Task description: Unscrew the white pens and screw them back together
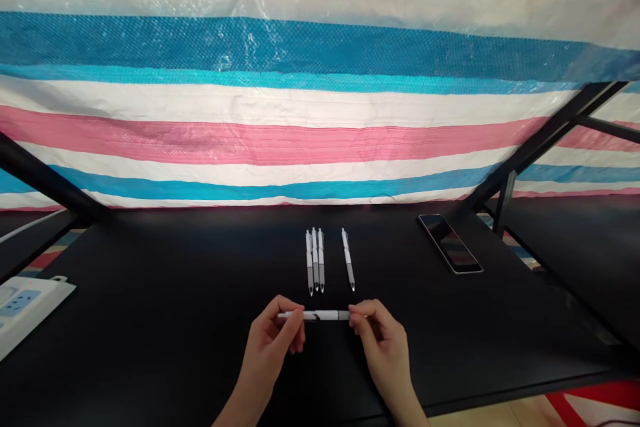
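Observation:
My left hand (270, 347) and my right hand (383, 347) hold a white retractable pen (320, 315) level between them, pinching it with thumbs and fingers near its two ends. Just beyond the hands, three similar white-and-grey pens (315, 260) lie side by side on the black table (150, 280), tips toward me. A fourth pen (349, 259) lies apart to their right, also pointing toward me. Neither hand touches these lying pens.
A smartphone (450, 243) lies face up at the table's far right. A white boxed power strip (25, 310) sits at the left edge. Dark metal frame bars (545, 140) rise at the far corners, before a striped pink, blue and white tarpaulin (320, 107).

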